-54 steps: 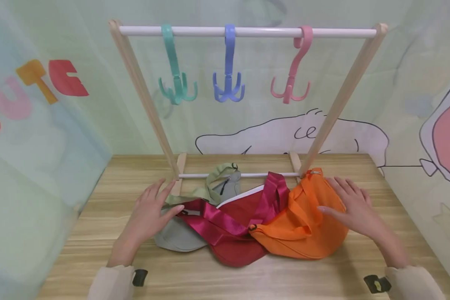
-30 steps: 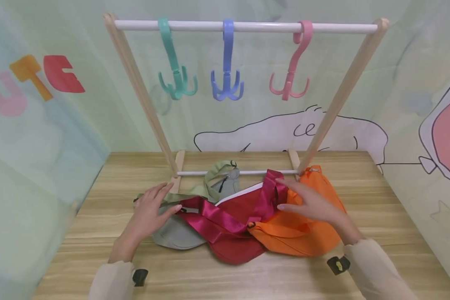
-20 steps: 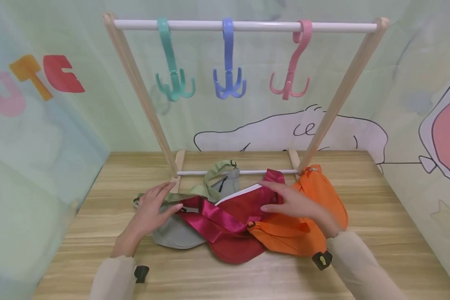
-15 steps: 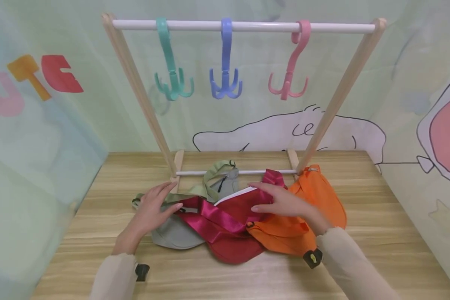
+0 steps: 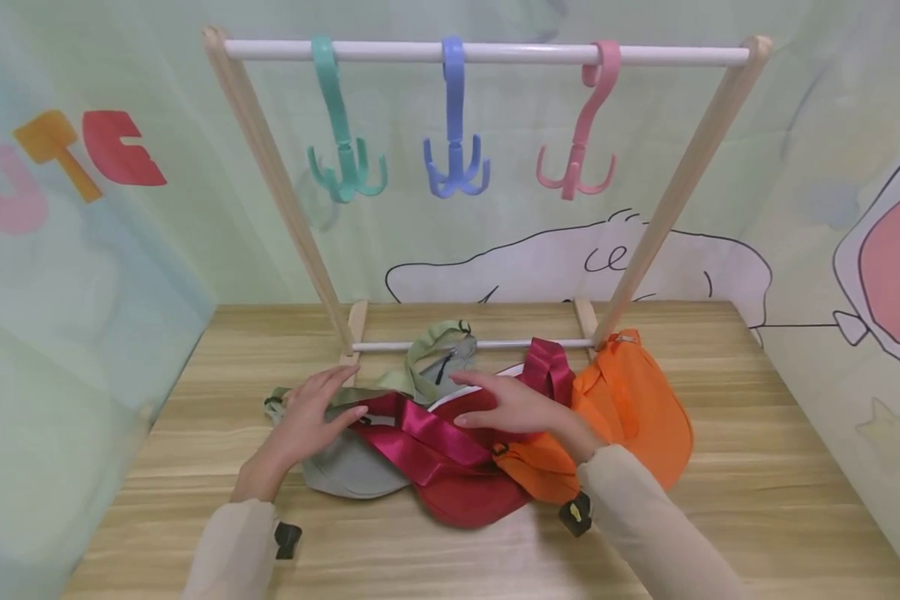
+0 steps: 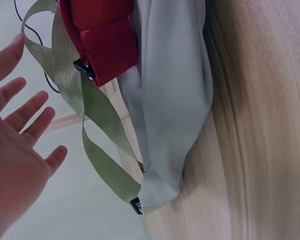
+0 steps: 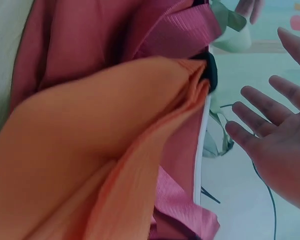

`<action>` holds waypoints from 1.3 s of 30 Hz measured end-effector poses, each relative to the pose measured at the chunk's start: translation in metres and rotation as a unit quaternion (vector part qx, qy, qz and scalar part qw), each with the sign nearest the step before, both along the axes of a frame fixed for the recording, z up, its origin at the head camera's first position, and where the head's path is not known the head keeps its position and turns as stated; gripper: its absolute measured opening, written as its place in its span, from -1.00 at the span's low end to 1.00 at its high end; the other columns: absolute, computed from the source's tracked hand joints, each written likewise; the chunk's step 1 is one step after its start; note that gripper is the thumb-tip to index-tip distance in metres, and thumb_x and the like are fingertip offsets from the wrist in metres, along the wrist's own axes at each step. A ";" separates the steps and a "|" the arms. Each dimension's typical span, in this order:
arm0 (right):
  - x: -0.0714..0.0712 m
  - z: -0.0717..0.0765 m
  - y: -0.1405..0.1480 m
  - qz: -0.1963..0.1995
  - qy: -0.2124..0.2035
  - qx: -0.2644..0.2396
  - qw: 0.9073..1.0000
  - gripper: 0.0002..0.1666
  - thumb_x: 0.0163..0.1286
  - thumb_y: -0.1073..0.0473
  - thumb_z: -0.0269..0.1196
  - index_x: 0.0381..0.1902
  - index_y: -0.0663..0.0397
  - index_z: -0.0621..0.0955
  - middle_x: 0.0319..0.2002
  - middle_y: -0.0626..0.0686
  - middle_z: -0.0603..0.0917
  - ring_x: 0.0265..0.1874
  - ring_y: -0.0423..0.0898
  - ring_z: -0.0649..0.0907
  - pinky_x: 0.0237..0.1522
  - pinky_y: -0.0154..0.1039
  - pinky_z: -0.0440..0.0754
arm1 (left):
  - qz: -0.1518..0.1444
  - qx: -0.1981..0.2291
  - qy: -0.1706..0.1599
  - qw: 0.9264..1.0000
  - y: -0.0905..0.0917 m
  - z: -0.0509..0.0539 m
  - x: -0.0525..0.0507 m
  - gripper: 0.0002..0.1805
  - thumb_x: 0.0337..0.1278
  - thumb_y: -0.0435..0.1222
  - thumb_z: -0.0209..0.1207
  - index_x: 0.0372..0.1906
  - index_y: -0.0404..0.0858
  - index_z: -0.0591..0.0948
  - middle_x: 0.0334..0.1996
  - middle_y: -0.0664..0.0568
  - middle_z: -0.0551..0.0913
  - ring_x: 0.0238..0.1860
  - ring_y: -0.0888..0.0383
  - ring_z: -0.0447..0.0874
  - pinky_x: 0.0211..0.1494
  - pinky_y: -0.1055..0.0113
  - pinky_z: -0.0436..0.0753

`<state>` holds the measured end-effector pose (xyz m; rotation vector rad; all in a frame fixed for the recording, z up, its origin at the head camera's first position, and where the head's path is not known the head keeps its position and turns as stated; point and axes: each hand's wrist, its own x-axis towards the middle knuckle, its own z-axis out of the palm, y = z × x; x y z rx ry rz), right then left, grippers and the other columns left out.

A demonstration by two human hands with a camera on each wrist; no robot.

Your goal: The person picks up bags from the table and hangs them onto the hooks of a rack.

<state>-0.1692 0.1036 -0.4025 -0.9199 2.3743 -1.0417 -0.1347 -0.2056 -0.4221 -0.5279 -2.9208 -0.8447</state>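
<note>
Three fabric waist bags with straps lie overlapping on the table. The grey bag (image 5: 352, 462) with its olive strap (image 6: 67, 75) is at the left, the dark red bag (image 5: 472, 500) in the middle, the orange bag (image 5: 656, 417) at the right. My left hand (image 5: 306, 425) hovers over the grey bag's left end, fingers spread. In the left wrist view a fingertip appears by the strap; contact is unclear. Above the red bag is my right hand (image 5: 513, 406), fingers extended and holding nothing. My right forearm hides part of the orange bag.
Behind the bags stands a rack with wooden legs (image 5: 277, 183) and a white top bar (image 5: 390, 52). From it hang a green hook (image 5: 347, 167), a blue hook (image 5: 455, 167) and a pink hook (image 5: 576, 167). Wood-grain table (image 5: 757, 467) surrounds the bags; printed curtains stand behind.
My right hand has moved left from over the orange bag to over the red bag. My left hand has stayed nearly in place. The bags lie as before.
</note>
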 end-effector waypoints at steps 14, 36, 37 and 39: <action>-0.009 -0.002 -0.024 0.021 -0.015 0.001 1.000 -0.22 0.22 0.03 0.25 0.34 0.03 0.24 0.26 0.05 0.34 0.25 -0.05 0.30 0.20 -0.10 0.27 | -0.010 0.006 -0.010 1.000 -0.003 -0.003 -0.004 -0.39 0.13 -0.17 0.18 0.25 -0.32 0.32 0.20 -0.29 0.33 0.22 -0.24 0.18 0.18 -0.28 -0.02; -0.011 -0.016 -0.061 0.001 -0.048 -0.042 0.998 -0.18 0.17 0.16 0.29 0.35 0.11 0.21 0.28 0.17 0.28 0.25 0.08 0.30 0.16 -0.05 0.32 | -0.017 0.014 -0.007 1.000 -0.005 -0.009 -0.007 -0.43 0.11 -0.22 0.20 0.21 -0.35 0.37 0.16 -0.27 0.39 0.19 -0.24 0.23 0.13 -0.30 0.03; -0.010 -0.016 -0.062 -0.001 -0.053 -0.043 0.998 -0.18 0.17 0.16 0.29 0.35 0.10 0.20 0.28 0.17 0.28 0.25 0.09 0.30 0.16 -0.04 0.32 | -0.018 0.014 -0.009 1.000 -0.005 -0.010 -0.007 -0.43 0.11 -0.22 0.20 0.21 -0.34 0.37 0.16 -0.27 0.39 0.19 -0.24 0.23 0.12 -0.30 0.04; -0.011 -0.016 -0.063 -0.005 -0.061 -0.043 0.997 -0.17 0.17 0.16 0.29 0.35 0.09 0.20 0.29 0.17 0.27 0.24 0.10 0.30 0.14 -0.06 0.35 | -0.019 0.013 -0.012 1.000 -0.005 -0.011 -0.008 -0.43 0.11 -0.22 0.20 0.22 -0.34 0.37 0.17 -0.26 0.38 0.20 -0.23 0.23 0.12 -0.30 0.04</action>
